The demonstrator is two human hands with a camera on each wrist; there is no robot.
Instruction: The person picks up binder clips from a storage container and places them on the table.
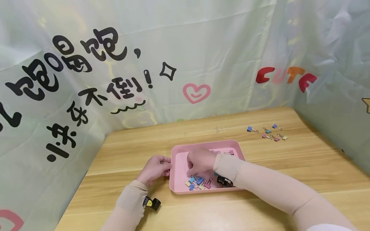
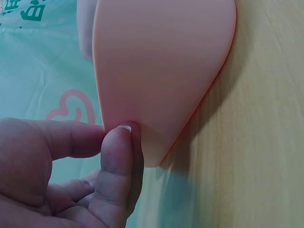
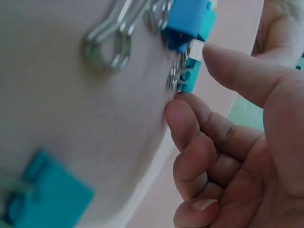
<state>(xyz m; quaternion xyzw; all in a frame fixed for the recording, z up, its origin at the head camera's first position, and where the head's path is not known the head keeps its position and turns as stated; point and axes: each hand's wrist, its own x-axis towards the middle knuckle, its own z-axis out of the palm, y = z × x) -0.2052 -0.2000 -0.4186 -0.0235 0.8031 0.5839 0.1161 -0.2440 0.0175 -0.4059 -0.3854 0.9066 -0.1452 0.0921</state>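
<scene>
A pink tray (image 1: 180,160) sits on the wooden table with colourful binder clips inside. At its left wall, my left hand (image 1: 154,168) holds the edge; the left wrist view shows the thumb (image 2: 116,152) against the outer wall. My right hand (image 1: 200,160) reaches down into the tray over a pile of blue, yellow and pink binder clips (image 1: 199,182). In the right wrist view, its thumb and index finger are apart, beside a teal binder clip (image 3: 190,76) and a blue one (image 3: 185,16). Another teal clip (image 3: 52,194) lies nearer that camera.
Pink binder clips (image 1: 229,152) lie along the tray's back. On the table at the back right is a loose group of blue, teal, pink and yellow binder clips (image 1: 274,137). A printed curtain (image 1: 219,57) hangs behind and beside the table.
</scene>
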